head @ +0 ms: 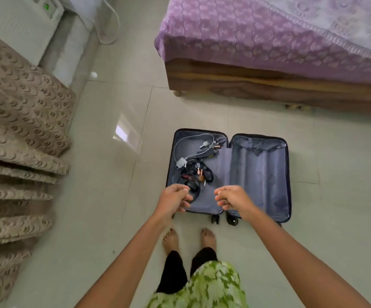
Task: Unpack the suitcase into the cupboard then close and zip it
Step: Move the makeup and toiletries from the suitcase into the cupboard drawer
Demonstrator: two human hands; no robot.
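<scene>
Both hands hang over the near edge of the open suitcase (227, 174) at lower centre: the left hand (173, 199) has loosely curled fingers close to a black cable loop (191, 185), though whether it grips it I cannot tell; the right hand (231, 199) is loosely curled and holds nothing. The suitcase's right half looks bare; the left half still holds a white charger (181, 162), cords and small items. Unpacking looks mostly done; those bits, closing and zipping remain. No cupboard shows.
</scene>
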